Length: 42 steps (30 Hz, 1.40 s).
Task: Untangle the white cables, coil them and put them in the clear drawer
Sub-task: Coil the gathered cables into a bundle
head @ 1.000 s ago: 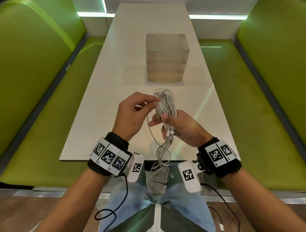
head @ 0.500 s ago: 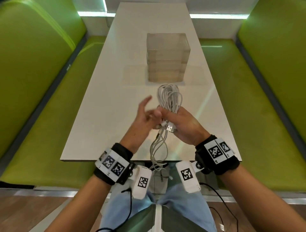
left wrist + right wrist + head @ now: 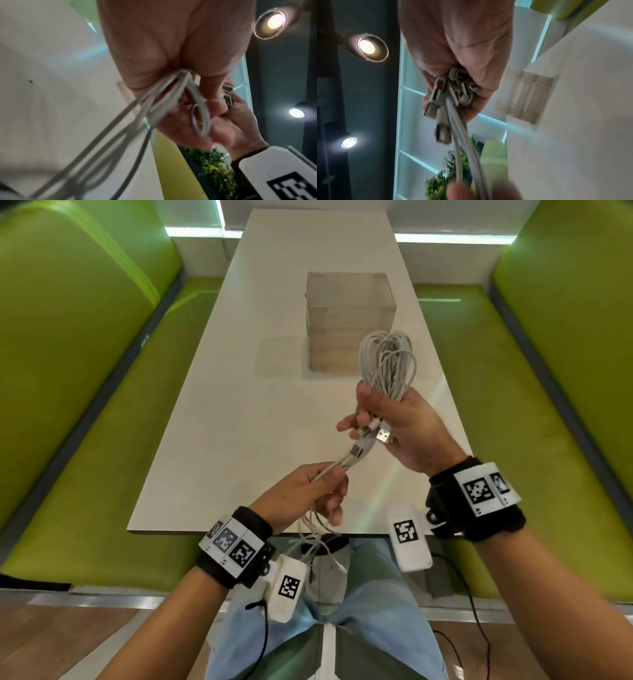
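My right hand (image 3: 387, 419) grips a bundle of white cables (image 3: 388, 364) above the table, loops sticking up and USB plugs (image 3: 382, 434) poking out below the fist. The right wrist view shows the same plugs (image 3: 440, 102) bunched under the palm. My left hand (image 3: 318, 487) pinches the loose strands (image 3: 342, 465) stretched from that bundle; their tails (image 3: 318, 539) hang past the table edge toward my lap. In the left wrist view the strands (image 3: 154, 97) run out from under the left fingers. The clear drawer unit (image 3: 349, 316) stands closed behind the bundle.
The white table (image 3: 239, 405) runs away from me between two green benches (image 3: 102, 440) (image 3: 531, 405). Its near edge (image 3: 205, 531) lies just past my left wrist. My knees in blue jeans (image 3: 373, 611) are below it.
My right hand has lifted the bundle up and to the right. My left hand has dropped toward the near table edge and closed on the trailing strands, drawing them out from the bundle.
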Each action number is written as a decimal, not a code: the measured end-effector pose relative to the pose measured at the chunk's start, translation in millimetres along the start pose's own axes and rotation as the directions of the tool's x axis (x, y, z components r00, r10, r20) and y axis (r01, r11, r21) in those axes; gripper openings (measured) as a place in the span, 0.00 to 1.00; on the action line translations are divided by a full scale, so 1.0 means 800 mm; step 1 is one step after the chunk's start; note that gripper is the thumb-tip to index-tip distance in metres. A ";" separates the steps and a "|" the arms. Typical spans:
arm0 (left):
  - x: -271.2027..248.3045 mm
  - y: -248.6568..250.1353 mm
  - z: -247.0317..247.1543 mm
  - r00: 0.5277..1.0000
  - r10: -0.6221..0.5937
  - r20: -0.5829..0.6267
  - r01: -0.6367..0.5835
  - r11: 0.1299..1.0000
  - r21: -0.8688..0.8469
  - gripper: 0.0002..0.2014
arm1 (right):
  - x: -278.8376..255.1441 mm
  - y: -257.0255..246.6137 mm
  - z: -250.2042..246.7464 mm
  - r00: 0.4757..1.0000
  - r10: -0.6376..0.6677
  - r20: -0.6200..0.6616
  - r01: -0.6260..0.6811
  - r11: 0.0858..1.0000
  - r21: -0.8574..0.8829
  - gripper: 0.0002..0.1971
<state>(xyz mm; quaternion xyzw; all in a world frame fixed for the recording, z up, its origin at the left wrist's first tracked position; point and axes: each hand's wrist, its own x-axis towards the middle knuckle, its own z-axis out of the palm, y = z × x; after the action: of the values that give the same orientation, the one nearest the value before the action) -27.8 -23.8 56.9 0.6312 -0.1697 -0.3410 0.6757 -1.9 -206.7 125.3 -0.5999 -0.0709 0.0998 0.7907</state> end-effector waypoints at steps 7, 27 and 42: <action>0.005 0.017 -0.004 0.998 -0.037 -0.059 0.030 0.991 -0.129 0.26 | 0.000 -0.044 -0.013 0.863 0.436 0.256 -0.042 0.567 -0.823 0.08; 0.003 0.035 -0.010 0.960 -0.250 0.129 0.232 0.962 0.142 0.33 | 0.011 0.002 0.020 0.780 0.529 0.335 0.468 -0.138 -0.873 0.06; -0.002 0.026 -0.005 0.992 -0.116 0.045 0.108 0.982 0.158 0.08 | 0.005 0.002 0.006 0.663 0.693 0.283 -0.004 0.382 -0.924 0.07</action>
<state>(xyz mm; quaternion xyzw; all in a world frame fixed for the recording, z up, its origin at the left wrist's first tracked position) -21.3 -20.3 76.8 0.6810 -0.1781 -0.3810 0.5995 0.6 -200.4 124.9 -0.8375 -0.2354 0.4258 0.2489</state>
